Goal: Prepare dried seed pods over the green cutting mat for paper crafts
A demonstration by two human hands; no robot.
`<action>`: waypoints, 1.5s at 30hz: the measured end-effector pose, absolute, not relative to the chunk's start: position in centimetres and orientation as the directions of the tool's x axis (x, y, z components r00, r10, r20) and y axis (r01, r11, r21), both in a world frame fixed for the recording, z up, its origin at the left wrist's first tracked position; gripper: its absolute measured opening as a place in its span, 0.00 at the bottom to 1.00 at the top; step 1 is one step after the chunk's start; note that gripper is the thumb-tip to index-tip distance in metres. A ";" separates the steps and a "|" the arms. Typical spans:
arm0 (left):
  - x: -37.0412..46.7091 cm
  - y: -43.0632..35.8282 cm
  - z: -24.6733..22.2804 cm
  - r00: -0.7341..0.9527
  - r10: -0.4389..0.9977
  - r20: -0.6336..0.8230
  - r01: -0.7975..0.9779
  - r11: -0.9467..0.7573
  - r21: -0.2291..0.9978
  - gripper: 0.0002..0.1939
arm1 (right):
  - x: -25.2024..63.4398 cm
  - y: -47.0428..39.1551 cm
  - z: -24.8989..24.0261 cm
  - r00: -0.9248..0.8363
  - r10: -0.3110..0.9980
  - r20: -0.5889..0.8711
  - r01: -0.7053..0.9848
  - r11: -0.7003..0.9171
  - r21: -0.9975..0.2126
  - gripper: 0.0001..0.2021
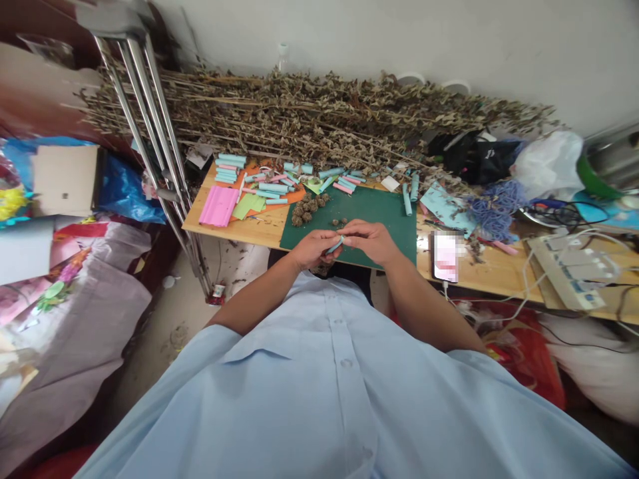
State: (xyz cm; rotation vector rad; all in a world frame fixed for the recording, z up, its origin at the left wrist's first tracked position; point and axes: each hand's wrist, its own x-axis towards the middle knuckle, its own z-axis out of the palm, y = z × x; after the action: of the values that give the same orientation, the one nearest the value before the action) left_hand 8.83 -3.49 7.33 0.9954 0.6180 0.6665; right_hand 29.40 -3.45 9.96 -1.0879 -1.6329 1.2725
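Observation:
Both hands meet over the near edge of a green cutting mat [384, 219]. Between them is a small light-blue paper tube [334, 246]. My left hand [317, 248] is closed round the tube's body. With thumb and fingertips, my right hand [368, 241] pinches its upper end, where a pale bit shows; I cannot make out what that bit is. Just beyond the hands, a cluster of brown, crumbly balls [304, 210] lies on the mat, with several smaller brown lumps [339, 221] beside it.
Blue and pink paper rolls [229, 167] and a pink paper stack [218, 205] lie left on the wooden table [272, 233]. Dried leafy stalks [299, 113] line the wall. Crutches [160, 153] stand left. Rightward are a phone [446, 256], blue cord [496, 206] and a power strip [566, 269].

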 end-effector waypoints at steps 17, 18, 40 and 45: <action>8.3 -3.9 6.9 0.685 0.703 -0.194 -0.200 0.437 0.877 0.29 | 28.0 -4.6 10.4 -0.237 0.896 -0.375 -0.037 -0.394 -0.919 0.20; 8.3 -3.9 6.8 0.675 0.713 -0.190 -0.209 0.432 0.878 0.29 | 28.0 -4.7 10.5 -0.234 0.898 -0.373 -0.044 -0.394 -0.918 0.20; 6.8 -2.8 7.8 0.580 0.815 0.015 -0.344 0.228 0.911 0.31 | 28.5 -6.4 9.9 -0.304 0.911 -0.280 -0.077 -0.317 -0.945 0.21; 7.0 -3.5 8.1 0.462 0.879 -0.115 -0.532 0.379 0.757 0.28 | 28.7 -7.2 9.8 -0.242 0.966 -0.093 -0.042 -0.106 -0.993 0.15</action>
State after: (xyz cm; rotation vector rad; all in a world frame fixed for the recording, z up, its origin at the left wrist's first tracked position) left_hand 7.04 -3.48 8.06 0.7150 0.5642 0.9649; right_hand 28.69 -7.21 9.84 -1.1175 -1.2938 1.4879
